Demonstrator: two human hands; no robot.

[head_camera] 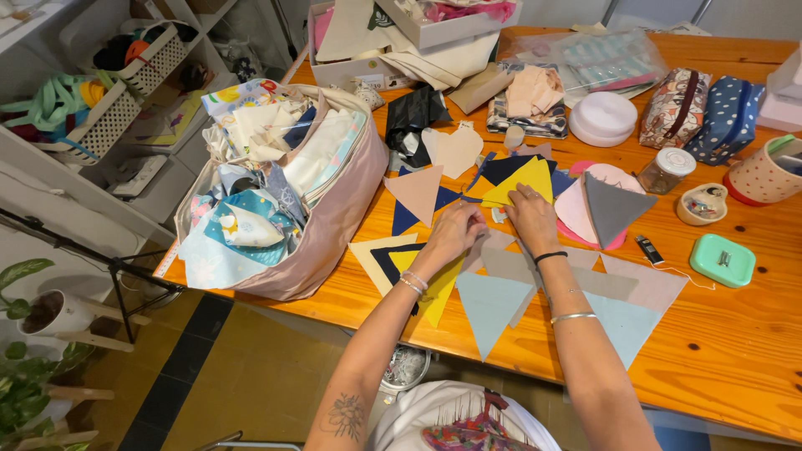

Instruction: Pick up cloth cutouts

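Both hands work close together at the middle of the wooden table [735, 351]: the left hand [455, 230] has its fingers curled down onto a grey-beige fabric triangle [501, 250], while the right hand [530, 215] rests with fingertips on the yellow triangle [526, 179] just beyond it. Whether either hand actually pinches cloth cannot be told. More fabric triangles lie all around, a pink bag [326, 225] stuffed with fabric scraps stands left, and a green tin [723, 260] sits right.
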